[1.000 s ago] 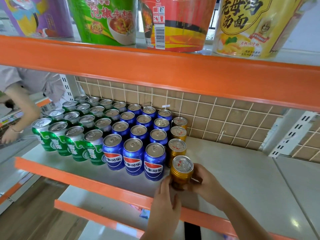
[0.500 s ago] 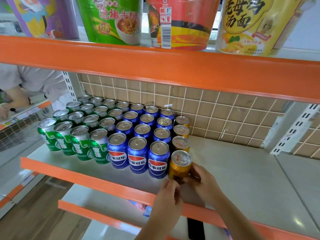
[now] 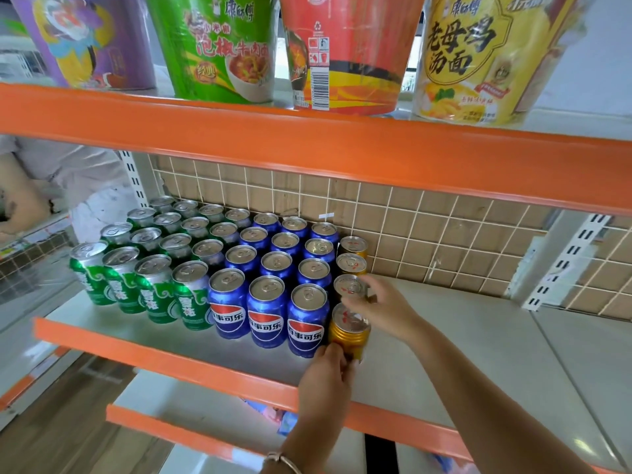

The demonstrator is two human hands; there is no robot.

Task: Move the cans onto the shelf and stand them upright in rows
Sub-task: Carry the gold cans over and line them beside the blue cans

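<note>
On the grey shelf (image 3: 461,364) stand upright rows of cans: green cans (image 3: 123,285) at the left, blue cans (image 3: 268,316) in the middle, one row of gold cans (image 3: 352,246) to their right. The front gold can (image 3: 349,331) stands next to the blue front row. My left hand (image 3: 326,381) touches its lower front with curled fingers. My right hand (image 3: 379,304) reaches over its top, fingertips by the second gold can (image 3: 349,285). Whether either hand truly grips a can is unclear.
Above, an orange-edged shelf (image 3: 307,145) carries large instant-noodle tubs (image 3: 219,46). A tiled back panel (image 3: 444,234) closes the rear. The shelf's right part is bare. Another person's arm and pale clothing (image 3: 51,186) show at the far left. A lower orange-edged shelf (image 3: 191,436) lies below.
The front gold can has been pushed back against the blue front row. My right hand shifted from its side up over its top, toward the second gold can. The view has come closer.
</note>
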